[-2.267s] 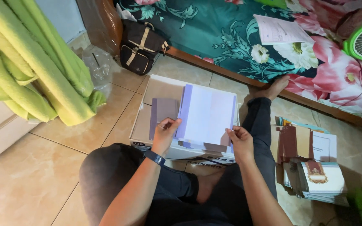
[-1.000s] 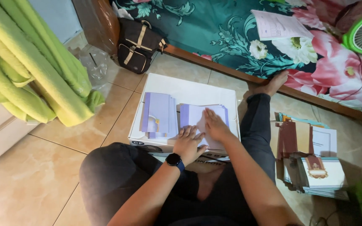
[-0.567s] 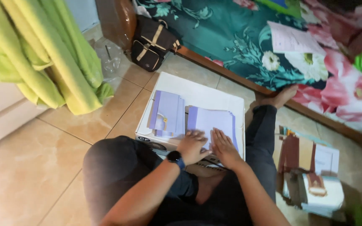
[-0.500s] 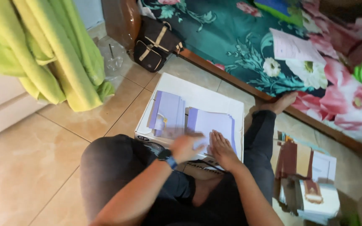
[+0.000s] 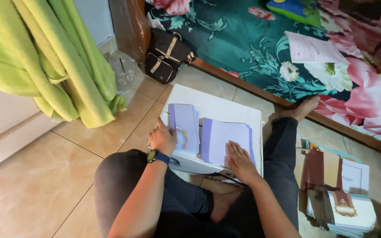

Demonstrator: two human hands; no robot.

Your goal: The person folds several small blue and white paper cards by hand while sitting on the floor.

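I sit cross-legged on a tiled floor with a flat white box [image 5: 219, 105] in front of my knees. Two stacks of pale purple cards lie on it: a narrow left stack [image 5: 185, 125] and a wider right stack [image 5: 223, 136]. My left hand [image 5: 163, 137], with a dark watch on the wrist, rests on the left stack's near edge, fingers curled on it. Flat on the right stack's near corner lies my right hand [image 5: 238, 158], fingers spread, palm down.
More card piles in brown and white [image 5: 336, 189] lie on the floor at my right. A floral bedspread [image 5: 261, 48] with a sheet of paper [image 5: 309, 48] runs behind the box. A black bag [image 5: 168, 55], a plastic bag and green cloth [image 5: 54, 66] are at the left.
I was holding a sheaf of cards upright in both hands; now it lies on the box as the right stack. My left hand shifted from there to the left stack. The camera moved closer.
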